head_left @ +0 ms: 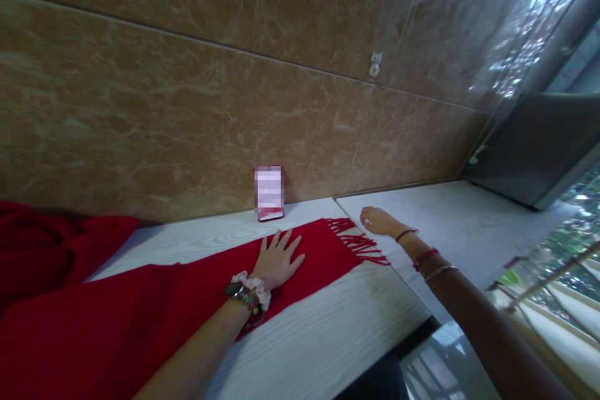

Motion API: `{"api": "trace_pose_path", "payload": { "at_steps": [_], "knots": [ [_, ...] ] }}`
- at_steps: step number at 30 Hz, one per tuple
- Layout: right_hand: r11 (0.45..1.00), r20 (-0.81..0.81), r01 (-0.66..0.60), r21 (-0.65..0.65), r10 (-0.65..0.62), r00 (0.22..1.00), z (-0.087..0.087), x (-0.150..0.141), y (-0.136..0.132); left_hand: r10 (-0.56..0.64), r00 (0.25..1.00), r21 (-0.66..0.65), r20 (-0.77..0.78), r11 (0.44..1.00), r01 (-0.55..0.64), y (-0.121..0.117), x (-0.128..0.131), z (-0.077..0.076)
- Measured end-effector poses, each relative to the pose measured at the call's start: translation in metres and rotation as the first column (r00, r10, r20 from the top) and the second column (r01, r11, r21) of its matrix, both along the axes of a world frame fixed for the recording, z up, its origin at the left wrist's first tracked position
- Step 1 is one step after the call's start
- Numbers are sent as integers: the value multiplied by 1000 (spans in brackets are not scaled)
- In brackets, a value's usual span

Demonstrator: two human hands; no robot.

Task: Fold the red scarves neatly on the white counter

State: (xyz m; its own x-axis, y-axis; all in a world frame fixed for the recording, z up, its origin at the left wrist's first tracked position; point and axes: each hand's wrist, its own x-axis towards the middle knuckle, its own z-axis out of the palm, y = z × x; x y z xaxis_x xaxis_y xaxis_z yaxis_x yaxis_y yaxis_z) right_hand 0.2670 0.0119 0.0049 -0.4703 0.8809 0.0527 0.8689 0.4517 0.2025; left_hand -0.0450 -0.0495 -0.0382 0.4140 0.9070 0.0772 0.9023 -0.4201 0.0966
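Nearest my camera lay the long, flat, red cloth scarf, running off towards eight o'clock from my left hand, its tasselled fringe at three. I judged it light, soft and limp, hardly slippery or fragile; the corners beside the fringe looked the surest hold, as single tassels might have dragged it askew. The brown marbled wall rose at twelve, above the pale wood-grained tabletop bearing the scarf. My left palm lay on the cloth, fingers spread. Between two and three, my right hand curled its fingers just past the fringe; I couldn't tell whether they pinched anything. A red-edged rectangular phone leaned wallward at twelve.
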Motion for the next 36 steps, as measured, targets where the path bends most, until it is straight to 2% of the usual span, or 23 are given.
{"api": "trace_pose_path", "payload": {
  "at_steps": [2, 5, 7, 9, 12, 16, 18, 20, 23, 25, 27, 32, 34, 36],
  "knots": [
    [997, -105, -56, 58, 62, 993, 1, -11, 4, 0, 1000, 6, 0, 1000, 0, 0, 0, 0],
    [977, -218, -193, 89, 208, 953, -4, -51, 10, 1, 1000, 20, -3, 1000, -1, -1, 0, 0],
    [974, -160, -224, 20, 224, 961, -8, -76, 14, 6, 1000, 24, -8, 1000, -6, -1, 0, 0],
    [982, -72, -184, -41, 181, 981, -10, -84, 19, 5, 1000, 19, -13, 1000, -5, -1, 0, 0],
    [996, -1, -78, -45, 78, 997, -7, -63, 24, 0, 1000, 12, -13, 1000, 0, -1, 0, -1],
    [1000, 6, 28, 9, -28, 1000, 3, -27, 26, 1, 1000, 22, 1, 1000, -1, 0, 0, -1],
    [999, -17, 31, 39, -30, 999, 5, -29, 27, 1, 1000, 17, 8, 1000, -1, 0, 0, -1],
    [999, -46, -16, 45, 18, 999, 3, -46, 28, 1, 1000, 14, 15, 1000, -1, 0, 0, -1],
    [995, -53, -97, -37, 95, 994, -5, -79, 34, 6, 1000, 17, 13, 1000, -6, -1, 0, -1],
    [992, -36, -90, -93, 87, 996, -9, -90, 39, 7, 1000, 21, 5, 1000, -7, -1, 0, 0],
    [994, -13, -33, -101, 31, 999, -10, -86, 44, 4, 1000, 24, 0, 1000, -4, -1, -1, 0],
    [990, 23, 136, -23, -135, 991, 1, -49, 42, -2, 1000, 30, 13, 1000, 1, -1, -1, -2],
    [990, 2, 142, 13, -142, 990, 7, -45, 39, -2, 1000, 29, 19, 1000, 1, 0, -1, -3],
    [996, -27, 89, 19, -89, 996, 9, -56, 35, -2, 1000, 30, 22, 1000, 2, 0, 0, -4]
  ]
}}
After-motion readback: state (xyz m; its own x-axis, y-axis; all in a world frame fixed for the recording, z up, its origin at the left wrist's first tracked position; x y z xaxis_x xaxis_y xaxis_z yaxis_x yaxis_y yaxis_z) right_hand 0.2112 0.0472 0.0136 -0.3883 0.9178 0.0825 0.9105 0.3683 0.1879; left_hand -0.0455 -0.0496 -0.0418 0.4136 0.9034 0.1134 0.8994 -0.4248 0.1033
